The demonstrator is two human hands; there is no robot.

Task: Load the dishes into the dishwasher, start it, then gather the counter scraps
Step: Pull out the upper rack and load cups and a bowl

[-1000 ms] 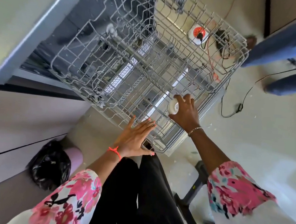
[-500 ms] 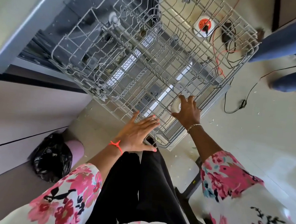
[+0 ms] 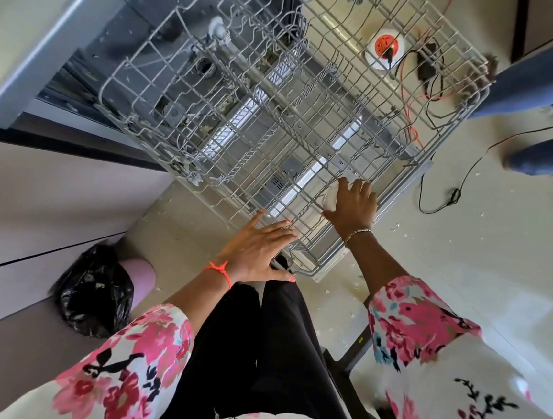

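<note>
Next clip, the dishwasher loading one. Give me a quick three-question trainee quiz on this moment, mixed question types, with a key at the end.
1. True or false: the dishwasher rack is packed with plates.
2. Multiple choice: where is the small white dish?
A) inside a cupboard
B) in the rack, under the right hand
C) on a stove
3. Fill in the blank: the left hand, fingers straight over the rack's near edge, holds ___.

Key: 1 false, the rack is almost bare; 2 B; 3 nothing.
</note>
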